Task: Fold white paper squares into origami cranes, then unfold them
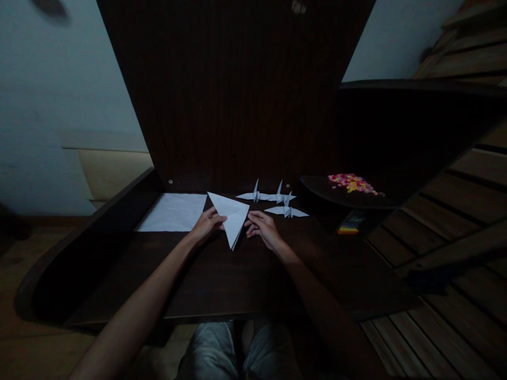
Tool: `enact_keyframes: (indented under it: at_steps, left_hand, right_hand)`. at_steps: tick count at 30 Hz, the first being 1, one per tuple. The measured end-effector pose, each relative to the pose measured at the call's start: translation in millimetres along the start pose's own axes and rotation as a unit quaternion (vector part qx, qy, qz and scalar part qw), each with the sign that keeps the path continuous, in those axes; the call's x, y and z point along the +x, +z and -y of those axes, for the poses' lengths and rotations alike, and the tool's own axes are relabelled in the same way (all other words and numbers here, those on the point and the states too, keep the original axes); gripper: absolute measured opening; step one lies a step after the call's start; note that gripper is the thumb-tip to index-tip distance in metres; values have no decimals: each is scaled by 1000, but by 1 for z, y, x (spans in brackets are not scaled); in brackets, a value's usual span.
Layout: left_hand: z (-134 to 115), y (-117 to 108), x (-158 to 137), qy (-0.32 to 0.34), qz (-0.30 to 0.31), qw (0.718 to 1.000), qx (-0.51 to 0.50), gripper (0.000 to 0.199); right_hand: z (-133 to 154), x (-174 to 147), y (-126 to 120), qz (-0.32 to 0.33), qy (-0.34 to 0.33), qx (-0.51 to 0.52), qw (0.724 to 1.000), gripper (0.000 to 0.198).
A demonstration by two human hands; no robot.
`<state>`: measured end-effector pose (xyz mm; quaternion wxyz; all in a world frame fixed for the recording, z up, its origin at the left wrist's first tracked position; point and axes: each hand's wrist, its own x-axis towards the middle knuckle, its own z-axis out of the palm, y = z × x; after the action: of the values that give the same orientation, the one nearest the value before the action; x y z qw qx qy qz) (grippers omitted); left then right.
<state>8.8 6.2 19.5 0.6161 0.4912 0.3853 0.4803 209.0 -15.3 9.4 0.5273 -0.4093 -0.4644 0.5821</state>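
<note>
A white sheet of paper folded into a layered, kite-like shape (233,214) is held up above the dark desk, one point hanging downward. My left hand (208,224) grips its left side, thumb on the front face and fingers behind. Beside the paper's right edge is my right hand (263,228), its fingers loosely bent and apart; whether a fingertip touches the edge is hard to tell. Just beyond the hands, folded paper cranes stand: one at the back left (255,195), one close to it (279,196), and one nearer (287,211).
Flat white paper (170,212) lies on the desk at left. A raised side panel (91,248) bounds the desk's left, and a tall dark back panel (237,95) rises behind. On a right-hand shelf (317,187) lies a pile of small pink and yellow pieces (352,183).
</note>
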Motion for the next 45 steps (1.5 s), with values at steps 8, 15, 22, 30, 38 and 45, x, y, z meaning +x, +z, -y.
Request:
enact_keyframes:
  at_steps: [8,15,22,30,38,45]
  left_hand:
    - [-2,0,-1,-31,11,999,40,32]
    - [-2,-3,-2,3,70,996,53,39]
    - [-4,-1,-4,20,86,995,53,26]
    - [-10,4,-7,-27,64,998,-4,25]
    - [-4,4,-7,8,45,995,86,40]
    - [4,6,-5,-41,79,993,73,73]
  right_hand:
    - [7,-3,-1,25,-41,23,999,39]
    - [2,-2,-3,7,-26,10,1000,34]
    - [-1,1,-4,-17,-21,26,999,26]
    - [-2,2,-4,-31,-49,42,997,16]
    - [-5,3,-1,-65,-69,11,995,30]
    - [-3,2,-3,-99,-105,7,990,39]
